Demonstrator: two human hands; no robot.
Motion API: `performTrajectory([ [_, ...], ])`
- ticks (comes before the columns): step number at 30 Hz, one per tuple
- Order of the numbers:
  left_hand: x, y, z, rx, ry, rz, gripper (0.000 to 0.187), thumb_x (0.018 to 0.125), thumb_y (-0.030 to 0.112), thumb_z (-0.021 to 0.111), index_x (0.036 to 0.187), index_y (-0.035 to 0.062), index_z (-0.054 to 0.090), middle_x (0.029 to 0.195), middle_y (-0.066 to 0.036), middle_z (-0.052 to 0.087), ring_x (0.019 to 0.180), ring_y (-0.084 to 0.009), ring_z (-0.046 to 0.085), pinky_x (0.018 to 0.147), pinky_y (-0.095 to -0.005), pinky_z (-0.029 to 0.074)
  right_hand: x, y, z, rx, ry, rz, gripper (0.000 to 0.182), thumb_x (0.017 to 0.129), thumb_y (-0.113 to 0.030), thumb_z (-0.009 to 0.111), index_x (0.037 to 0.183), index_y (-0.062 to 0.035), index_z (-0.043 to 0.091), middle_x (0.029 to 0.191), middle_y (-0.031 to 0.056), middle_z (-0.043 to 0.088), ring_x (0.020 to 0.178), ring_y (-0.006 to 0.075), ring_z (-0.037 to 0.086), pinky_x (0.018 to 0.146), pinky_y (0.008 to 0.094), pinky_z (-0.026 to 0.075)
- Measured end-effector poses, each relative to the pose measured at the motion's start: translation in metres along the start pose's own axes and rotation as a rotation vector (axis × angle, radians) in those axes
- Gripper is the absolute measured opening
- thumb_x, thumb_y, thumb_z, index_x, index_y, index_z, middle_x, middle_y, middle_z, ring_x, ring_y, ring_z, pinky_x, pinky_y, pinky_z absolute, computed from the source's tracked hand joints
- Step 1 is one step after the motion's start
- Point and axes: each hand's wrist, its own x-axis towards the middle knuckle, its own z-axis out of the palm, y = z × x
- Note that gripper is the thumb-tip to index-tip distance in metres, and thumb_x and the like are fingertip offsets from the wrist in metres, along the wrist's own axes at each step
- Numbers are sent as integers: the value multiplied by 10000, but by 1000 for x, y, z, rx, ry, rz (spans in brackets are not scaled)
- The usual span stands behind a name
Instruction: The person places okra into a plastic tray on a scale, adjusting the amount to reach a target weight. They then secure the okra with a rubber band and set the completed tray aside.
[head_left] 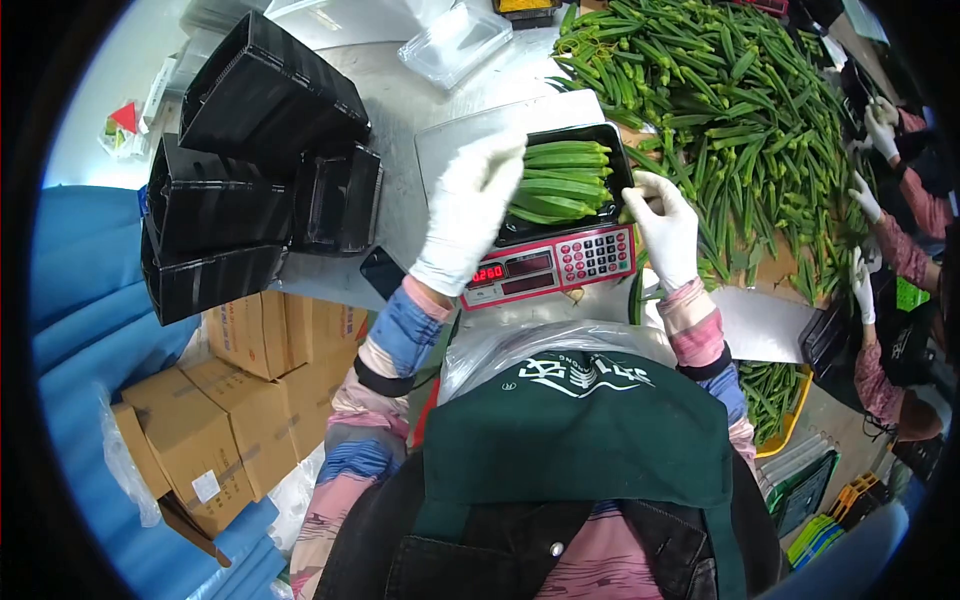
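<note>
A black tray (612, 150) of green okra (560, 180) rests on a red-and-silver weighing scale (548, 268) with a lit red display. My left hand (468, 215), in a white glove, lies against the tray's left side and the okra ends. Its fingers are curled together, and what they hold, if anything, is hidden. At the tray's right rim is my gloved right hand (668, 225), thumb and fingers bent toward each other in a pinch. Whatever sits between those fingertips is too small to make out.
Stacked black trays (270, 100) stand at the left, near a dark phone (383, 272). A large okra heap (730, 130) covers the right side. A clear plastic container (455, 45) lies behind the scale. Cardboard boxes (210, 420) sit below left. Co-workers' gloved hands (866, 200) are at far right.
</note>
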Motion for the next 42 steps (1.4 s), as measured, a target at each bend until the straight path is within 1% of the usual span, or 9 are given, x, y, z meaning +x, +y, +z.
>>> performTrajectory([
  [3,-13,-11,13,506,-107,256,403,849,88,712,1251,120,686,1170,-95,687,1082,-275,622,984,-363,486,2,-5,1,-246,-5,-173,376,825,-163,802,1162,-53,678,925,58,665,714,133,614,670,270,515],
  [6,-18,-20,17,660,-151,198,393,849,66,707,1235,138,703,1124,-88,698,1057,-270,624,952,-366,494,4,-4,-2,-422,-17,-298,338,833,-152,771,1149,-83,674,1000,80,656,838,232,664,734,315,534],
  [14,-13,4,-24,65,46,-73,314,950,97,684,1247,-6,680,1163,-99,708,1022,-140,646,949,-275,493,7,-8,-27,-354,296,-467,351,907,28,643,1245,-67,655,1164,119,655,1052,245,656,886,324,535],
  [19,-23,9,-48,-130,189,-233,335,989,111,649,1298,-17,637,1071,-52,695,889,-77,620,808,-224,510,-1,-49,-12,424,-111,-66,298,1000,-24,571,1292,19,614,1253,110,632,1002,176,694,939,279,526],
  [25,-38,14,-49,-170,157,-286,355,974,77,652,1312,-27,621,1145,-81,697,987,-112,643,889,-252,510,7,-12,28,-316,-72,-572,408,844,-76,720,1248,-94,669,1228,97,677,1130,309,604,1032,412,441],
  [27,-43,17,-46,-133,104,-271,368,959,48,657,1318,-26,617,1240,-113,683,1116,-149,642,966,-275,501,2,-21,22,-212,-61,-488,434,855,-97,738,1281,-83,654,1258,111,664,1150,290,605,1010,389,465],
  [32,-47,32,-20,-334,-140,-335,369,948,26,666,1309,-31,622,1273,-124,670,1080,-156,655,973,-284,513,-8,-83,2,349,-310,-37,572,874,-109,743,1414,-61,562,1366,111,599,1258,172,549,1040,332,459],
  [36,-36,50,-18,-356,-96,-245,398,932,19,683,1318,-39,606,1226,-111,687,1009,-137,663,931,-285,527,-4,-75,-24,398,-376,140,353,944,-128,679,1279,-19,658,1170,100,706,1032,143,674,819,246,533],
  [42,-33,19,-89,-174,306,-201,352,1003,163,630,1306,-16,617,1114,-103,720,931,-121,661,869,-275,528,1,56,-109,190,265,213,265,1000,-213,647,1171,-19,708,1048,42,712,853,134,694,670,212,504],
])
